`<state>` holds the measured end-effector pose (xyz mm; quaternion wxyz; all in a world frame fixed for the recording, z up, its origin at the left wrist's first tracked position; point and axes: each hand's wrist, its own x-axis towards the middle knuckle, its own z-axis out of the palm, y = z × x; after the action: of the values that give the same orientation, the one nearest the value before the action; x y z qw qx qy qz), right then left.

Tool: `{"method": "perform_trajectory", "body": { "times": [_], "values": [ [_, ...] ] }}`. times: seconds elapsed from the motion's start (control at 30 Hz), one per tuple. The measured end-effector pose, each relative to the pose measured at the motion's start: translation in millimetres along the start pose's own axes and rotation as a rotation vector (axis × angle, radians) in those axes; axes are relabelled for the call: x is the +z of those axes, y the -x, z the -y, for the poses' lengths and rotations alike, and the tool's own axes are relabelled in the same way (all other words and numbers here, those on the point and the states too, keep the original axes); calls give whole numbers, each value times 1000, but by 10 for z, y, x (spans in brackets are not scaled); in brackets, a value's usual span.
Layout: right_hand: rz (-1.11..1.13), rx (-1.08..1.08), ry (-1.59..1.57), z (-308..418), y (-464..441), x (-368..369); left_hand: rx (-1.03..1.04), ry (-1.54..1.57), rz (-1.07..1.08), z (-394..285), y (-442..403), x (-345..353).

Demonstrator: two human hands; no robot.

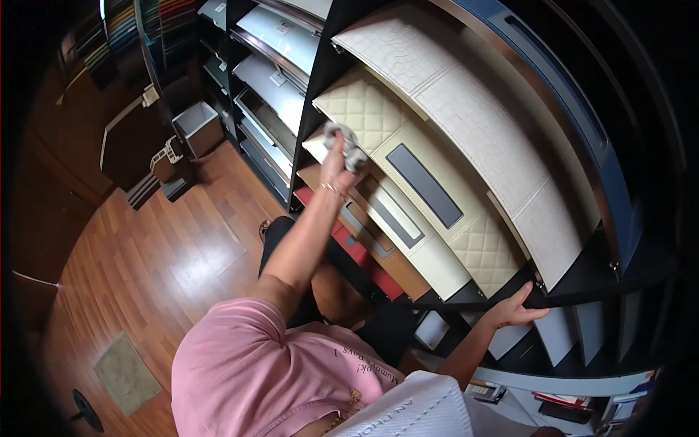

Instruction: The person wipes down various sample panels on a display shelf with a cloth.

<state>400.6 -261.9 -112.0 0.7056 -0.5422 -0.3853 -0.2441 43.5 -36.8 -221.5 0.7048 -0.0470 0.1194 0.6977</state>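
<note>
A crumpled grey-and-white cloth (348, 148) is in my left hand (341, 171), whose fingers are closed on it. This hand is over the left end of the sample panels, near the cream quilted panel (364, 109) and the white panel (429, 255). On the right, my right hand (513, 312) rests at the black shelf edge (575, 297), thumb apart from the fingers, below the off-white textured panel (466, 109). A dark grey inset (424, 186) lies in the quilted panel. Brown (408, 273) and red (378, 273) panels sit lower in the rack.
A shelf with light panels (273, 80) stands at the upper left, beside a grey bin (196, 120). A blue curved panel (619, 197) is at the right. Below the rack are upright white boards (553, 339). A mat (126, 373) lies on the wooden floor (182, 247).
</note>
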Motion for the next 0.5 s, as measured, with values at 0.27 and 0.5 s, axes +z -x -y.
{"method": "perform_trajectory", "body": {
  "times": [0.27, 0.5],
  "values": [
    [22, 71, -24, 29, 26, -12, -348, -774, 418, 1014, 1158, -176],
    [35, 44, -47, -98, 41, -37, -100, -1963, 897, 203, 1263, 506]
  ]
}}
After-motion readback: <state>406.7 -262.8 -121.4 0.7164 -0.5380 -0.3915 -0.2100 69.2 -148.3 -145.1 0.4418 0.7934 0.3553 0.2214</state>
